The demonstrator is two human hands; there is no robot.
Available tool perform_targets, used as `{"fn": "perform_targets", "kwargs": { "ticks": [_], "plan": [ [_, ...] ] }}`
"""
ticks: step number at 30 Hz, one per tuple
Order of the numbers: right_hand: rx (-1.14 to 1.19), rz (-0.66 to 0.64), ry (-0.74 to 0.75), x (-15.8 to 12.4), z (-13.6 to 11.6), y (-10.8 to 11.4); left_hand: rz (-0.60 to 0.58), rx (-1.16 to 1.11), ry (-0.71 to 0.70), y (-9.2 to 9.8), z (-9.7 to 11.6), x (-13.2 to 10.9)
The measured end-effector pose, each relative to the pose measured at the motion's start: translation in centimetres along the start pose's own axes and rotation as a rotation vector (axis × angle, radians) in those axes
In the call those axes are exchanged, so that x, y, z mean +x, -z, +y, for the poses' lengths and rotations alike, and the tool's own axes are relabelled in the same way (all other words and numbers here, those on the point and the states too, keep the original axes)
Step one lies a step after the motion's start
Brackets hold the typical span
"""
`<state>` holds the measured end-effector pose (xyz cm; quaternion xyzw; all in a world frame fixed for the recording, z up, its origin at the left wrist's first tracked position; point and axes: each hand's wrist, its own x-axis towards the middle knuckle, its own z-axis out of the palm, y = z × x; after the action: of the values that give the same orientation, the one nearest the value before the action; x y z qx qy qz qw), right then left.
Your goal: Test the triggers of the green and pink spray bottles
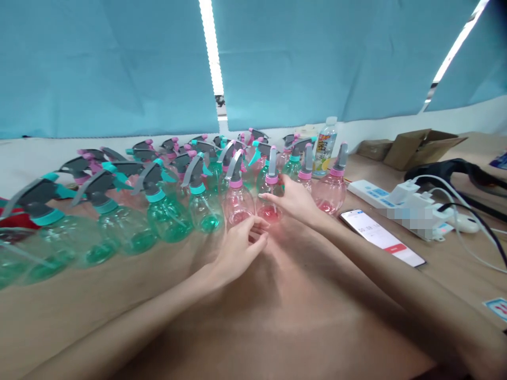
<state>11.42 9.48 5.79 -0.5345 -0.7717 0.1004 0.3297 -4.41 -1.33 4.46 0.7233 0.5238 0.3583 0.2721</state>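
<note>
My right hand is at a pink spray bottle with a grey trigger head and pink collar. Its thumb lies across the front of the bottle's shoulder, and a finger reaches beside the collar. Low in front of that bottle and its pink neighbour, my left hand has loosely curved fingers with a gap to the thumb and nothing between them. Several green spray bottles with turquoise collars stand upright to the left. Another pink spray bottle stands right of my right hand.
More spray bottles crowd behind the front row. A labelled drink bottle stands at the back. To the right are a lit phone, a white power strip with plugs and cables, a black strap and an open cardboard box.
</note>
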Motion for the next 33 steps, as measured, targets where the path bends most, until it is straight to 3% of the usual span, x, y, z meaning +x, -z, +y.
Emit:
{"fn": "perform_targets", "kwargs": {
  "ticks": [5, 13, 16, 22, 30, 33],
  "plan": [
    [-0.032, 0.003, 0.007, -1.3, -0.1, 0.4, 0.019, -0.032, 0.007, 0.4, 0.5, -0.3],
    [-0.156, -0.063, 0.064, -6.7, -1.2, 2.7, 0.221, 0.048, 0.022, 1.2, 2.4, -1.3],
    [-0.148, -0.064, 0.124, -8.6, -2.4, 2.8, 0.21, 0.031, 0.002, 1.5, 3.1, -1.6],
    [0.19, -0.074, 0.318, -11.4, -5.3, 0.5, 0.143, -0.131, -0.029, 2.0, 3.8, -2.6],
    [0.42, -0.159, 0.423, -12.9, -8.1, -4.3, 0.264, -0.195, -0.04, 4.9, 2.1, -4.3],
    [0.498, -0.286, 0.476, -12.1, -8.5, -5.1, 0.308, -0.149, -0.018, 6.3, 1.2, -4.7]
  ]
}}
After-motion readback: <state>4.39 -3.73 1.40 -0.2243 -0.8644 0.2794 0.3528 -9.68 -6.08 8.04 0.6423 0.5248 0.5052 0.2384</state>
